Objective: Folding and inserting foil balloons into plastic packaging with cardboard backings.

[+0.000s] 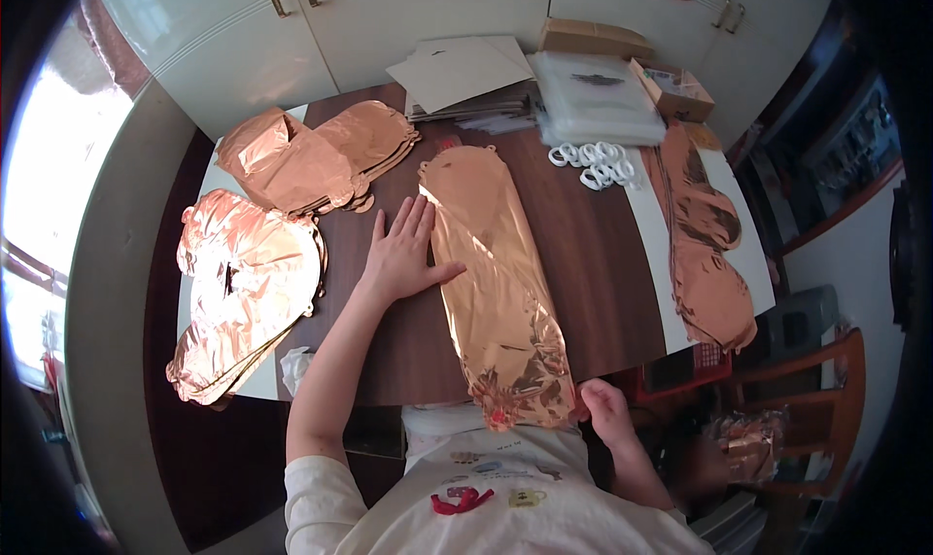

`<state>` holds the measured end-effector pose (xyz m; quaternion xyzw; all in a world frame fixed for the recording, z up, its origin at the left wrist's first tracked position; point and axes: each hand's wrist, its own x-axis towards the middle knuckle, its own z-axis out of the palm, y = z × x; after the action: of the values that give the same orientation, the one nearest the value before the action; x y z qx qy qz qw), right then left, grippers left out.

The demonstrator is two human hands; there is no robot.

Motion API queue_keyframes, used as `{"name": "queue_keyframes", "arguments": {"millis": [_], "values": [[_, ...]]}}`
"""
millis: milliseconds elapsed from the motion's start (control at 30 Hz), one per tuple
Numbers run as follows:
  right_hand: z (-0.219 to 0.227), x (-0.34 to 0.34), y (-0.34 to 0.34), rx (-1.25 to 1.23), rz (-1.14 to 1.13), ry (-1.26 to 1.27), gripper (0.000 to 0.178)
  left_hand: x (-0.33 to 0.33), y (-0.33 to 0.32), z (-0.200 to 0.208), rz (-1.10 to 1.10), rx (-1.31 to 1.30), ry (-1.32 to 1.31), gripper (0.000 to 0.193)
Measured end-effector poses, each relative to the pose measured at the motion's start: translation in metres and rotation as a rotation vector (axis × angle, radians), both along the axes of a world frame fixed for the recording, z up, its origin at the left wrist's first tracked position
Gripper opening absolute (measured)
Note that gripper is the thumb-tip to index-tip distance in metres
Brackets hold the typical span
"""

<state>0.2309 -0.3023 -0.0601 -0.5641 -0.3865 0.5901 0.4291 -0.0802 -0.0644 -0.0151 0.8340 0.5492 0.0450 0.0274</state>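
Note:
A long, flat rose-gold foil balloon (501, 273) lies lengthwise in front of me on the dark wood-grain table, its crinkled near end hanging over the table edge against my shirt. My left hand (398, 254) rests flat at the balloon's left edge, fingers stretched out and thumb reaching onto the foil. At the balloon's near right corner my right hand (607, 411) is closed, its fingertips against the foil edge and partly hidden. Stacks of flat foil balloons lie at the left, one shiny pile (253, 283) nearer and another pile (301, 161) behind it.
More foil balloons (705, 244) lie at the right. White rings (598, 161) sit near clear plastic bags (598, 98), a small cardboard box (673, 90) and grey card sheets (466, 69) along the back. A crumpled white tissue (296, 368) lies at the near left. A wooden chair (841, 399) stands at the right.

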Motion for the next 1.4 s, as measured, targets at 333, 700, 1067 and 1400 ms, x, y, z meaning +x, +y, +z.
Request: {"name": "queue_keyframes", "arguments": {"millis": [333, 700, 1067, 1400], "values": [[0.034, 0.017, 0.048, 0.735, -0.285, -0.658, 0.007, -0.007, 0.036, 0.009, 0.003, 0.222, -0.166, 0.079], [0.037, 0.006, 0.082, 0.779, -0.207, -0.852, 0.001, 0.029, 0.155, 0.085, 0.031, 0.175, -0.115, 0.066], [0.037, 0.006, 0.088, 0.847, -0.225, -0.910, 0.002, 0.008, 0.207, 0.102, 0.044, -0.066, -0.081, 0.085], [0.037, 0.003, 0.087, 0.865, -0.209, -0.936, 0.003, -0.012, 0.201, 0.073, 0.531, -0.545, -0.869, 0.032]]}}
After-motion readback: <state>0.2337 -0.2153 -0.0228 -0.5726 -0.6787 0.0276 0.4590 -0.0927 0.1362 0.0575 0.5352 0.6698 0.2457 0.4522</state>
